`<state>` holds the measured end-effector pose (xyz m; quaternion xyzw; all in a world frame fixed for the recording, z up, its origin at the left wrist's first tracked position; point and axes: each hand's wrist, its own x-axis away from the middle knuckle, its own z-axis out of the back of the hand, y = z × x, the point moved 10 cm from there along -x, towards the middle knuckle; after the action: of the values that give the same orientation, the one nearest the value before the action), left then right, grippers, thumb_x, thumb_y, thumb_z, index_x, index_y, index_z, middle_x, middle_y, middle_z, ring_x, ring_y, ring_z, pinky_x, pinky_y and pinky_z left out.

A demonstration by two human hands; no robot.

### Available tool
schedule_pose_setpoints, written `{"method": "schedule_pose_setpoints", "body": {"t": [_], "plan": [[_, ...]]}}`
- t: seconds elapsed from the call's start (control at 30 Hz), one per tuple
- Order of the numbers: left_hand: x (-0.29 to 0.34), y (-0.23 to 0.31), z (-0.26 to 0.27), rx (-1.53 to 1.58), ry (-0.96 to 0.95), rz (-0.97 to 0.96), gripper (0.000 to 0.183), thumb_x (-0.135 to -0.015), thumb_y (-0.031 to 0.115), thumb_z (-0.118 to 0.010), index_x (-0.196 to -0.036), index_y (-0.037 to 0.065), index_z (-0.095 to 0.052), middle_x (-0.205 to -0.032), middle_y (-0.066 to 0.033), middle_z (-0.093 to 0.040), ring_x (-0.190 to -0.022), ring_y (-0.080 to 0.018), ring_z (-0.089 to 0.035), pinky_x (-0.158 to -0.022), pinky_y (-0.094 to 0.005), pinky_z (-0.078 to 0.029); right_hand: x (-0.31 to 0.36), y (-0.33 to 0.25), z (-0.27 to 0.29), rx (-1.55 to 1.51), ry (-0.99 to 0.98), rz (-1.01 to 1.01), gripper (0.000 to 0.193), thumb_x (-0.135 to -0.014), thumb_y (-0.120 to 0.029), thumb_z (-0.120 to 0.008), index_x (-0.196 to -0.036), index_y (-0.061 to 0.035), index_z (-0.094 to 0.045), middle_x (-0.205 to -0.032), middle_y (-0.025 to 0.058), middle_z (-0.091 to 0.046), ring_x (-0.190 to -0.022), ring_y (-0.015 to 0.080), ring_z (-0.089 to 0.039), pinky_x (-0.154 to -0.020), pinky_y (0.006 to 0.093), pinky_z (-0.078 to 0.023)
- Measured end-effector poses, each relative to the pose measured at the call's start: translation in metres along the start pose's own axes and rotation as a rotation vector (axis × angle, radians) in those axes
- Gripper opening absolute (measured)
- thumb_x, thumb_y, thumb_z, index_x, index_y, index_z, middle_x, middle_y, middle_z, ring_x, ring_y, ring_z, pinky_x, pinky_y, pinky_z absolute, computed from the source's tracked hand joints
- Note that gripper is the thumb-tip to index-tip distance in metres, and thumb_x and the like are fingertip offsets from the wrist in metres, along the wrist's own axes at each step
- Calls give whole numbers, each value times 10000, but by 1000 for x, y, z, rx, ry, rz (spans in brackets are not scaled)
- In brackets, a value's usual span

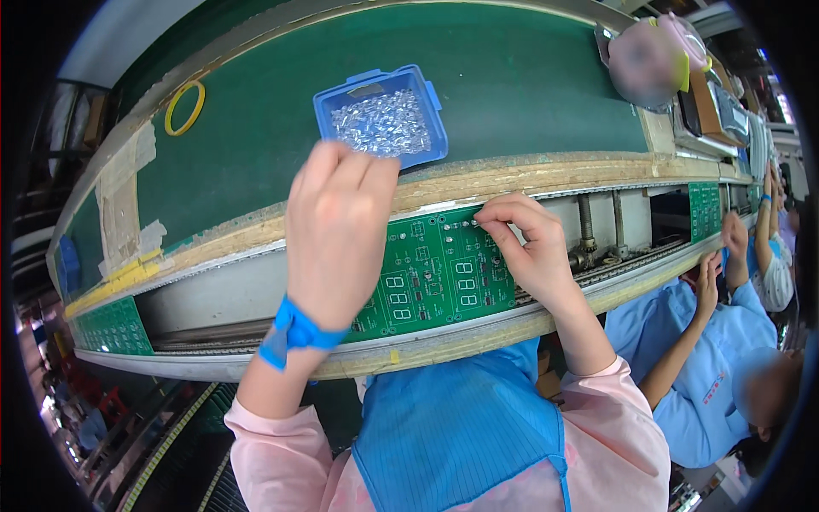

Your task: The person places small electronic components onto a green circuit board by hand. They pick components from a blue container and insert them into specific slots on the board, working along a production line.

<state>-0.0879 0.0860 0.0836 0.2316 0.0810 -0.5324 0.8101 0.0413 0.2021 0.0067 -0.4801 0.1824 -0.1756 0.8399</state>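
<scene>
A green circuit board point(422, 282) with white digit outlines lies on the conveyor rails in front of me. My right hand point(533, 247) is over its far right part, thumb and forefinger pinched on what looks like a small clear LED point(475, 223) at the board's surface. My left hand point(337, 230) reaches across the board's left part to the near edge of a blue bin point(435, 128). Its fingers are bent together, and what they hold, if anything, is hidden. Many small clear LEDs point(384, 124) lie in the bin. A blue band point(299, 333) circles my left wrist.
A wooden ledge point(495, 181) runs between the conveyor and the green work surface point(529, 85). A yellow ring point(185, 108) lies far left. More circuit boards sit on the rails at the left point(111, 327) and right point(705, 209). A co-worker's hands point(708, 277) are nearby at right.
</scene>
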Motion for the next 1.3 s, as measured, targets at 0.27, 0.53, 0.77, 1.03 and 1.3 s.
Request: {"method": "schedule_pose_setpoints", "body": {"t": [0.27,0.53,0.77,1.03,1.3], "plan": [[-25,-28,-41,-299,-128,67,99,-732,72,-668,-797,83,-742,-833,-56,-678,-939,-246,-577,-784,-372,-438,-3,-21,-10,148,-57,160,124,-823,90,-670,-923,18,-674,-941,125,-676,-867,278,-662,-748,343,-528],[-24,-29,-43,-280,-124,98,104,-734,61,-651,-789,84,-736,-839,-52,-666,-955,-245,-572,-808,-382,-417,-7,-30,-22,268,-142,251,274,-798,79,-672,-1054,-4,-617,-916,122,-642,-832,305,-614,-732,404,-508],[-27,-31,-46,-295,-174,119,103,-721,44,-658,-787,81,-728,-837,-59,-668,-955,-249,-570,-802,-387,-412,-10,-41,-31,359,-176,282,389,-797,63,-676,-1169,-15,-593,-882,111,-636,-823,288,-607,-731,402,-510],[-27,-34,-46,-290,-155,105,113,-728,32,-657,-803,82,-726,-850,-49,-668,-963,-248,-569,-815,-404,-405,-12,-43,-35,402,-185,277,454,-786,61,-680,-1220,-17,-575,-843,105,-638,-827,283,-609,-742,404,-515],[-33,-32,-49,-374,-206,112,83,-758,103,-685,-772,148,-754,-835,-16,-691,-985,-208,-569,-825,-413,-379,-13,-53,-38,516,-217,346,497,-769,38,-672,-1252,-30,-579,-818,69,-629,-786,253,-586,-708,387,-506]]}}
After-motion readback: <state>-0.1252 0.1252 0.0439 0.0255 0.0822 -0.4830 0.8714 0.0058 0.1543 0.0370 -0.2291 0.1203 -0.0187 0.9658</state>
